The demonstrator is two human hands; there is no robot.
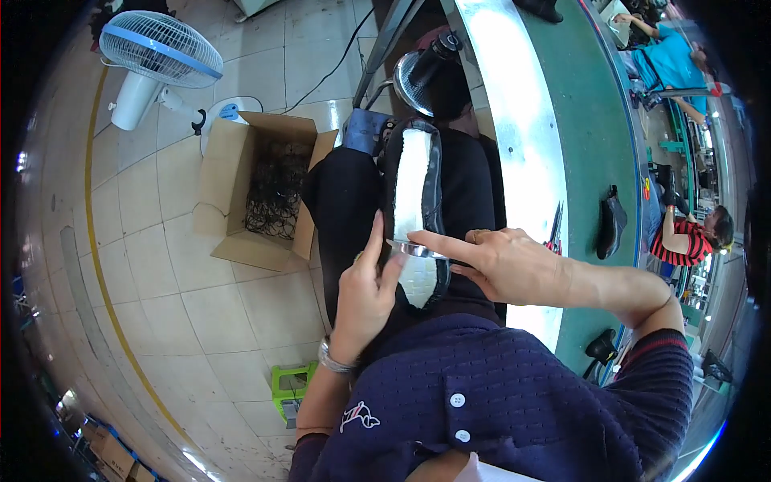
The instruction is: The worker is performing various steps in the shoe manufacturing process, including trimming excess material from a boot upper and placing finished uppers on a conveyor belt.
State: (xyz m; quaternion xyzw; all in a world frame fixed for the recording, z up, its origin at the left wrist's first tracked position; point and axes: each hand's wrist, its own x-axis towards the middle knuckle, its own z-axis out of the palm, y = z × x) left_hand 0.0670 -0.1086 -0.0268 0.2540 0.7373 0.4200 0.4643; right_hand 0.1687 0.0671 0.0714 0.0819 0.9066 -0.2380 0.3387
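Observation:
Across my lap lies a black shoe (434, 189) with its sole side up and a long white sole surface (412, 181) showing. A shiny, narrow metal strip, like a blade (416, 251), lies crosswise over the sole. My left hand (365, 301) is at the shoe's left edge, thumb and index finger about the strip's left end and the shoe's side. From the right comes my right hand (506, 265), index finger stretched along the strip and the other fingers curled under at its right end. Its exact grip is partly hidden.
An open cardboard box (221, 189) of dark stringy scraps stands left, near a white fan (152, 60). Right is a metal-edged bench (514, 120) with a green belt (582, 161), a black shoe (611, 225) and scissors (555, 233). A green stool (293, 381) stands lower left. Co-workers sit beyond.

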